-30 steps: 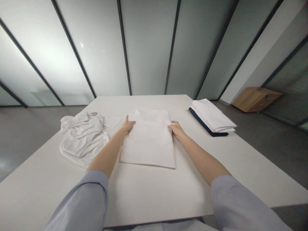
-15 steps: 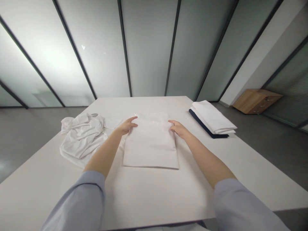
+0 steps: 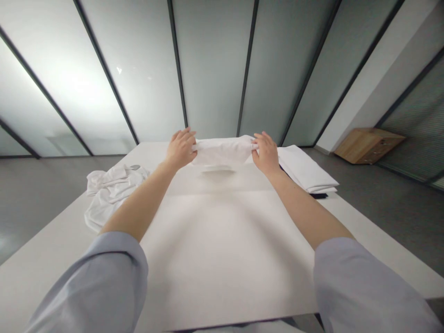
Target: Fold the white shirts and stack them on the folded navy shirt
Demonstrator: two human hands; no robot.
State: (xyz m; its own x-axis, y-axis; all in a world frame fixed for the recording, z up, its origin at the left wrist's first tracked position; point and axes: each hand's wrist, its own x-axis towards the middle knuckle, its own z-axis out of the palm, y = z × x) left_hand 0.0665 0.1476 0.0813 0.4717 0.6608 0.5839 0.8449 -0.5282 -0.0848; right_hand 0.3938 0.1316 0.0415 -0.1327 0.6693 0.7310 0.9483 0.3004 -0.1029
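Note:
A folded white cloth (image 3: 222, 150) hangs raised above the far part of the table, stretched between my two hands. My left hand (image 3: 182, 147) pinches its left end, and my right hand (image 3: 265, 151) pinches its right end. Some of the outer fingers on both hands stick up off the fabric. Below the cloth a soft shadow falls on the white table (image 3: 222, 259). Whether the piece is a garment or a plain sheet cannot be made out.
A crumpled heap of white fabric (image 3: 111, 189) lies on the table's left, partly behind my left forearm. At the right, folded white cloth (image 3: 307, 170) rests on a dark folded piece (image 3: 319, 196). Frosted glass panels stand behind; a wooden cabinet (image 3: 369, 144) is on the floor.
The white cloth lay flat on the table with my hands at its sides. Now both hands have lifted it up and away from me, gripping its ends.

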